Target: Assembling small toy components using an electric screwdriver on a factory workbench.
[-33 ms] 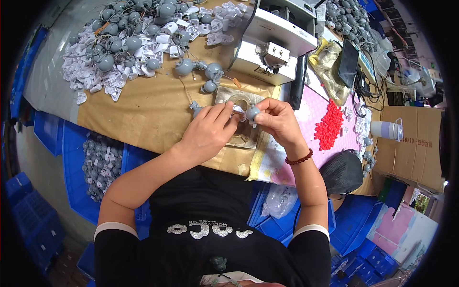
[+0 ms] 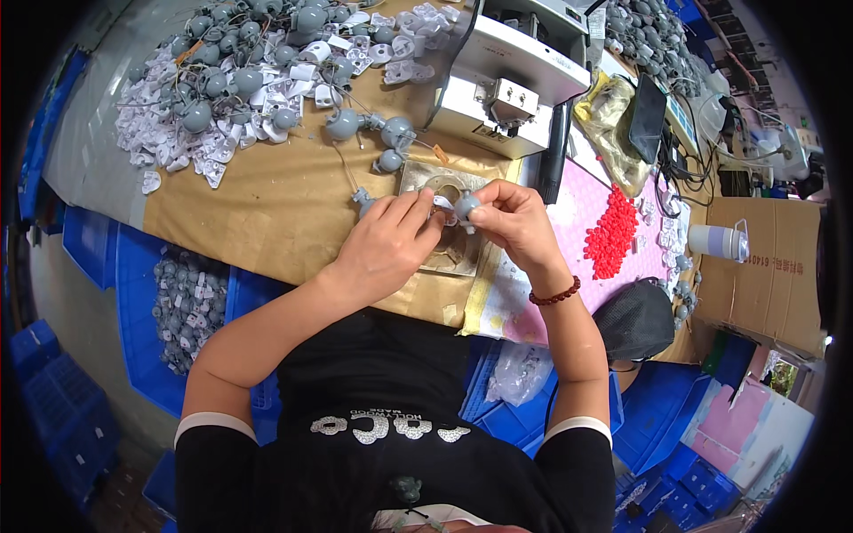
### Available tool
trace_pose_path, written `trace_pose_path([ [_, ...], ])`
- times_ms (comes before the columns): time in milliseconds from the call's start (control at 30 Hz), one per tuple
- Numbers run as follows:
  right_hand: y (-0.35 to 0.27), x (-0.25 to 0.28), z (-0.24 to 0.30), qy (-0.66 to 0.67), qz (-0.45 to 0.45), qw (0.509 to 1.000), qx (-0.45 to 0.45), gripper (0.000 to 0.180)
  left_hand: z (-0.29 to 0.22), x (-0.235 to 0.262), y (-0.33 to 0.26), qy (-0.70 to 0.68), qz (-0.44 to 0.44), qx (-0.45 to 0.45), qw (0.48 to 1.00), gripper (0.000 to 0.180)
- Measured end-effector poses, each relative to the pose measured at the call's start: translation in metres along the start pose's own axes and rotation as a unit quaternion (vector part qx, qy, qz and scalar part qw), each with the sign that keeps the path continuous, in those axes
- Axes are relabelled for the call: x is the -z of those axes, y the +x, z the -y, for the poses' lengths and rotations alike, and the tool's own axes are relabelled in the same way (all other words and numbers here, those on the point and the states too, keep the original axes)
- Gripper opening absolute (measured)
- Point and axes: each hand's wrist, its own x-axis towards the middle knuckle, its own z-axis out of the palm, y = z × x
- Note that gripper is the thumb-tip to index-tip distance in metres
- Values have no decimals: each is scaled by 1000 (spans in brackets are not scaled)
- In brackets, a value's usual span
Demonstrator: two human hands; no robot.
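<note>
Over a square metal plate (image 2: 421, 175) on the brown-covered table, both my hands meet. Between thumb and fingers, my right hand (image 2: 518, 224) pinches a round grey plastic ball-shaped part (image 2: 466, 206). My left hand (image 2: 382, 249) has its fingers closed on a small white plastic piece (image 2: 442, 204), right beside the grey ball; the two look as if they touch, though the fingers hide the join. Next to my left knuckles lies a grey part with a wire (image 2: 362, 199).
A heap of white pieces and wired grey balls (image 2: 247, 82) covers the far left. Beyond the plate stands a white machine (image 2: 511, 80). To the right are red pieces (image 2: 611, 233) on a pink sheet, plus a cup (image 2: 718, 242). A blue bin (image 2: 142, 324) holds grey parts below the table edge.
My right hand has shifted very slightly left with the grey ball-shaped part, bringing it closer to the white piece. My left hand has not visibly moved.
</note>
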Motion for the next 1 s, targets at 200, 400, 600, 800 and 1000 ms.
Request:
trace_pose_path([
  [200,9,-21,-16,-352,-150,916,118,32,4,0,0,-35,-10,13,999,41],
  [400,6,-29,-17,-479,-176,846,156,45,8,0,7,-83,-20,50,995,38],
  [600,6,-25,-18,-457,-149,857,188,47,-1,7,28,-100,-5,119,988,39],
  [800,25,46,18,-454,-398,711,360,33,0,1,31,-69,26,133,988,36],
  [1000,52,91,16,-383,-379,830,143,56,0,-3,32,-82,3,130,988,33],
])
